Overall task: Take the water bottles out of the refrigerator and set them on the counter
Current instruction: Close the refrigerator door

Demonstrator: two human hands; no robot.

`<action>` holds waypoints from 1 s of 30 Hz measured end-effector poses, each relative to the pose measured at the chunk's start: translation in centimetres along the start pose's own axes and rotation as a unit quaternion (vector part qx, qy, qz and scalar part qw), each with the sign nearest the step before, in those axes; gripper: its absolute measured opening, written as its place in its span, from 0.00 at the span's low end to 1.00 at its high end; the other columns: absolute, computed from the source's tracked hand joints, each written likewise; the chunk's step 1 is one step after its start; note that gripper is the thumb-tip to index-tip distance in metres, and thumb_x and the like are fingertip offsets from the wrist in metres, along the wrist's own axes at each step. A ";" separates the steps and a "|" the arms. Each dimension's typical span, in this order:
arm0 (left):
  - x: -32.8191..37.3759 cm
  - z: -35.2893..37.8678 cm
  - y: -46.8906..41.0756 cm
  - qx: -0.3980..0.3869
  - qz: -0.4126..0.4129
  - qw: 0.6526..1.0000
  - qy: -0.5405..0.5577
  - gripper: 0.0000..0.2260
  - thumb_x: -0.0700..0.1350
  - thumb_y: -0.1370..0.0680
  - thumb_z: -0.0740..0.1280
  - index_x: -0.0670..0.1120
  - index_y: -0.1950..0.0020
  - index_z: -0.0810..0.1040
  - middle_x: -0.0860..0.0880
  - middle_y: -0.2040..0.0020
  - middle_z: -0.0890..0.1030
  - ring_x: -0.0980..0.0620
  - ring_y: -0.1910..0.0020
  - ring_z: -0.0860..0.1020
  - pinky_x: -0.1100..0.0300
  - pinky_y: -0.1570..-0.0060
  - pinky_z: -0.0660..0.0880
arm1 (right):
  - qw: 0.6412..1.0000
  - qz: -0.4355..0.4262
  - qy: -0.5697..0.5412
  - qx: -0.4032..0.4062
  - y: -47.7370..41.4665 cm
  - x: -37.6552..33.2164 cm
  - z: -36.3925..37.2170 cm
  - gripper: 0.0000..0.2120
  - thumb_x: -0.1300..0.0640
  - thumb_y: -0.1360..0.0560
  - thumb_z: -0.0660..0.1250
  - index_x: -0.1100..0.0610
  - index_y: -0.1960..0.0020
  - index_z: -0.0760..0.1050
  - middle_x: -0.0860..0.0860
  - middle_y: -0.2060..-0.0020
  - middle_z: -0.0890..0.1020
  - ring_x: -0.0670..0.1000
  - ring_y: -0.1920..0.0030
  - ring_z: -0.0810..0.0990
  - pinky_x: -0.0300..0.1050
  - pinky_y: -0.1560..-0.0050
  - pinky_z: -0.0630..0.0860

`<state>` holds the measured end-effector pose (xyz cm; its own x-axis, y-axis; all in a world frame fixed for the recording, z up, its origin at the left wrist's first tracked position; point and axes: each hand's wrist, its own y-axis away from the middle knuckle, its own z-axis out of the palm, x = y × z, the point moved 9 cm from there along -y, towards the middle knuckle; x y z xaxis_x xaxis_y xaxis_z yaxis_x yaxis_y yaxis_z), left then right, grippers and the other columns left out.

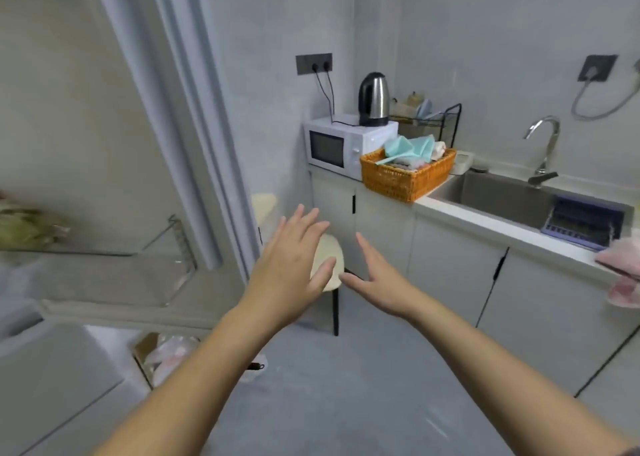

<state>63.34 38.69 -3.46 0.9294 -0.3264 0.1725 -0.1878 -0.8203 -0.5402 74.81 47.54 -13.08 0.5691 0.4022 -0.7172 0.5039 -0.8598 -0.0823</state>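
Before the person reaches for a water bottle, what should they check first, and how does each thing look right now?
1. Both hands free: ok. The left hand and right hand are open and hold nothing.
2. Refrigerator open: ok. The refrigerator door stands open at the left, with a door shelf showing.
3. Water bottle in sight: not ok. None shows in this view.
4. Free counter space: cannot tell. The microwave and basket fill the near counter; the sink takes the rest.
5. Clear floor: not ok. A stool stands ahead.
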 end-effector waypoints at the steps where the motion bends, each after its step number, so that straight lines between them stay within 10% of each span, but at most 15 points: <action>1: -0.8 -1.7 0.8 0.010 0.006 1.000 -0.013 0.25 0.56 0.22 0.54 0.44 0.30 0.70 0.46 0.26 0.67 0.48 0.23 0.57 0.53 0.24 0.49 | 1.000 -0.020 -0.013 -0.014 -1.0 -2.1 1.2 0.41 0.46 0.21 0.65 0.53 0.20 0.42 0.48 0.21 0.48 0.47 0.22 0.48 0.42 0.24 0.48; 14: -5.0 -10.3 5.7 0.059 -0.006 0.990 -0.129 0.18 0.51 0.23 0.57 0.45 0.39 0.77 0.46 0.31 0.73 0.45 0.26 0.64 0.36 0.28 0.56 | 0.985 -0.069 -0.095 -0.127 -4.4 -13.7 7.6 0.39 0.45 0.24 0.68 0.49 0.21 0.50 0.53 0.24 0.63 0.52 0.26 0.65 0.50 0.29 0.66; 19: -4.9 -11.3 7.6 0.070 -0.016 0.986 -0.151 0.14 0.48 0.23 0.61 0.45 0.41 0.78 0.48 0.30 0.73 0.47 0.26 0.64 0.39 0.27 0.54 | 0.983 -0.092 -0.072 -0.140 -2.0 -14.8 7.5 0.26 0.57 0.20 0.65 0.55 0.26 0.59 0.47 0.36 0.71 0.45 0.41 0.73 0.21 0.52 0.69; 30: -3.6 -17.6 16.0 0.148 -0.095 0.979 -0.100 0.12 0.47 0.23 0.59 0.47 0.47 0.80 0.54 0.36 0.77 0.52 0.32 0.70 0.35 0.32 0.63 | 0.955 -0.154 -0.091 -0.235 4.6 -18.1 11.4 0.29 0.55 0.29 0.65 0.44 0.30 0.63 0.49 0.36 0.75 0.49 0.39 0.77 0.41 0.42 0.75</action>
<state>51.39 18.54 1.76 0.9879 -0.0591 0.1436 0.0663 -0.6760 -0.7339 59.40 32.73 -8.34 0.2462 0.5143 -0.8215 0.8894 -0.4568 -0.0195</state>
